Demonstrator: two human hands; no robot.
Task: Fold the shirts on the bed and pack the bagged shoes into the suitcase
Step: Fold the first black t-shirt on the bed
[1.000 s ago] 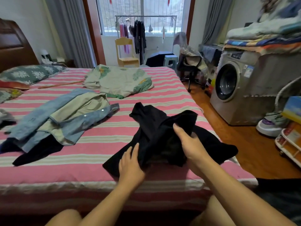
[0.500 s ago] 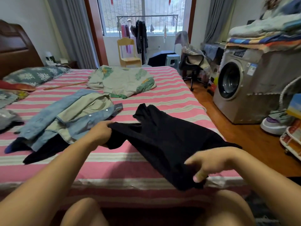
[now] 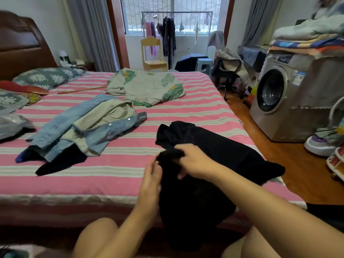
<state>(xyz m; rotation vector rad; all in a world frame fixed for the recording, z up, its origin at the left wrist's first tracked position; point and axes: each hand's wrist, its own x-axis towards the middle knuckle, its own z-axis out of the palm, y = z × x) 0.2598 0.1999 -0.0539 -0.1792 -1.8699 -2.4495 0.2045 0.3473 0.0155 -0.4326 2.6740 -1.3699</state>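
Our right hand (image 3: pixel 193 161) pinches the crumpled black cotton shirt (image 3: pixel 214 146); left hand (image 3: pixel 151 175), fingers relaxed, touches its edge. Shirt trails away rightward from both hands.

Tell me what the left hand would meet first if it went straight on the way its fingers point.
Probably the black shirt: the left hand points up the bed, fingertips right at the bunched fold that the right hand grips. Depth is unclear, so it may already touch.
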